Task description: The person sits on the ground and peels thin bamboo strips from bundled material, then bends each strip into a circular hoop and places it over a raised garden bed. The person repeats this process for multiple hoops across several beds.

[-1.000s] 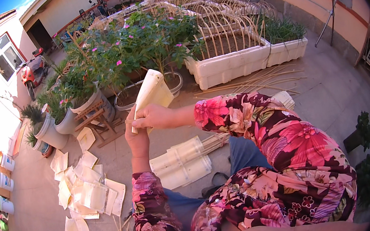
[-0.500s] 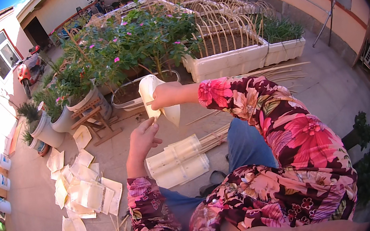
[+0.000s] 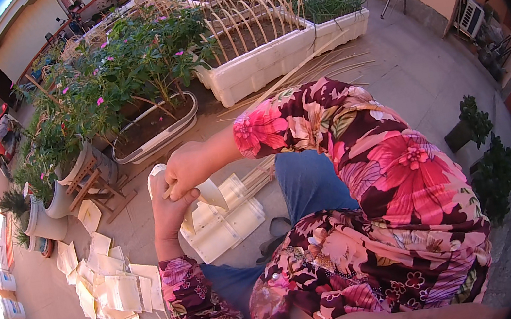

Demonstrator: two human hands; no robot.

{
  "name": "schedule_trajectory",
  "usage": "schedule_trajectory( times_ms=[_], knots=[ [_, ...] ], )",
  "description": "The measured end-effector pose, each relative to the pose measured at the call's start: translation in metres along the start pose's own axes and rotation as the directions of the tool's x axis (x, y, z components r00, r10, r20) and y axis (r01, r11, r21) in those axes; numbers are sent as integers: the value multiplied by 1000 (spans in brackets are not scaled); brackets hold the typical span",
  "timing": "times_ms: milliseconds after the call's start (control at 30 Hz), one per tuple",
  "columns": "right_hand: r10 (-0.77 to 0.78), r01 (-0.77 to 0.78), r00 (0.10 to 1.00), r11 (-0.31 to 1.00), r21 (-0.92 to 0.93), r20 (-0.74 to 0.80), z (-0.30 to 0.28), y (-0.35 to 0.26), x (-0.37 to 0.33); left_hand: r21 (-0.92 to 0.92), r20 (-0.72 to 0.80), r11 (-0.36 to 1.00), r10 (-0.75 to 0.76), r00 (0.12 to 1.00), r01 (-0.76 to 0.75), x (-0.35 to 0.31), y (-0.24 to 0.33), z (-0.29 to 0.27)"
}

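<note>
Out in front of me, both hands meet at a curled cream-coloured sheet (image 3: 213, 195), thin and stiff-looking. My right hand (image 3: 189, 168) is closed on its upper part, knuckles toward me. Just below, my left hand (image 3: 169, 210) is closed on the sheet's near side, its thumb close under the right fingers. The fingers cover much of the sheet, so I cannot tell whether anything else is pinched there. Beneath it on the ground lies a neat stack of flat cream sheets (image 3: 234, 227), beside a bundle of thin sticks (image 3: 263, 177).
Loose cream sheets (image 3: 120, 292) are heaped on the ground to the left, near a small wooden stool (image 3: 96, 186). An oval planter (image 3: 163, 135) and a white planter box (image 3: 261, 66) with cane hoops stand ahead. Long thin strips (image 3: 328, 69) lie beside the box.
My left hand has gone from extended fingers at the sheet's lower tip to a closed grip beside my right hand. The view has shifted, and the sheet now appears lower and further left.
</note>
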State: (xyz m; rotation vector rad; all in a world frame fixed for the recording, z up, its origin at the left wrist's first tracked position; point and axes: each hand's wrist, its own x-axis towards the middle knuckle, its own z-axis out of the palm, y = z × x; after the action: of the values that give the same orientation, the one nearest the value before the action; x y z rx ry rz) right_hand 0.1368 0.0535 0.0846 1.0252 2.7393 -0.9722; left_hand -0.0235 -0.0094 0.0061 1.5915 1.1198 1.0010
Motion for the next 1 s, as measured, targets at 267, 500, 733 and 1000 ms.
schedule_trajectory(
  times_ms=[267,500,733,1000],
  knots=[
    [-207,221,973,962,-158,101,2,11,-20,365,3,908,219,976,-205,-4,-1,21],
    [-361,376,926,906,-197,108,-13,11,-83,494,213,762,360,908,-418,-13,70,44],
    [-452,447,891,889,-99,-41,-31,3,-139,641,452,447,437,778,-624,-29,114,7],
    [-459,422,768,887,-186,-447,-74,59,-200,919,-209,-130,639,740,372,-132,76,-189]
  ],
)
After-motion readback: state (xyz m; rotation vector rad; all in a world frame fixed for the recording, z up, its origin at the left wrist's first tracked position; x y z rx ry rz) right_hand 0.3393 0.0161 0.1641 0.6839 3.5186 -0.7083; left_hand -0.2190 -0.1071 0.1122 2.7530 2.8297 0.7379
